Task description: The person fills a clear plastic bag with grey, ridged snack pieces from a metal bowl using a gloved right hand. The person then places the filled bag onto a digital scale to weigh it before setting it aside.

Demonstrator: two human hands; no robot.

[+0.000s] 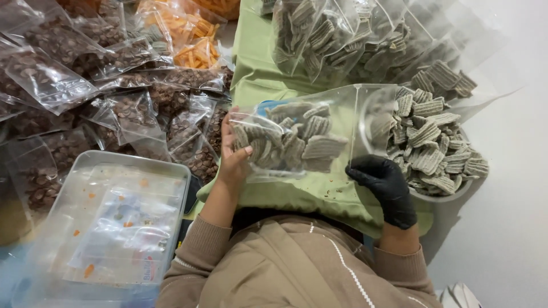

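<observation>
The bare left hand (235, 153) grips the closed bottom end of a clear plastic bag partly filled with grey-green ridged crackers (291, 140); the fingers curl over the bag's edge and pinch the film against the palm. The right hand (385, 185), in a black glove, is closed on the lower corner of the same bag near its open mouth, fingers bent and pressed together on the plastic. The bag lies sideways between the two hands, just above the person's lap, with its mouth turned towards a round pale bowl heaped with the same ridged crackers (436, 145). The bag's open edge overlaps the near side of the bowl; whether it touches the crackers cannot be told.

Under the bag lies a light green cloth (257, 74) spread over the surface. Beyond it, at the top of the view, rest several filled clear bags of grey-green crackers (331, 40). To the left lies a pile of clear bags of dark brown pieces (114, 91), and behind them bags of orange sticks (191, 40). At lower left sits a clear rectangular plastic tray holding flat empty bags (114, 222), with orange crumbs scattered in it. The person wears a tan sweater (285, 268).
</observation>
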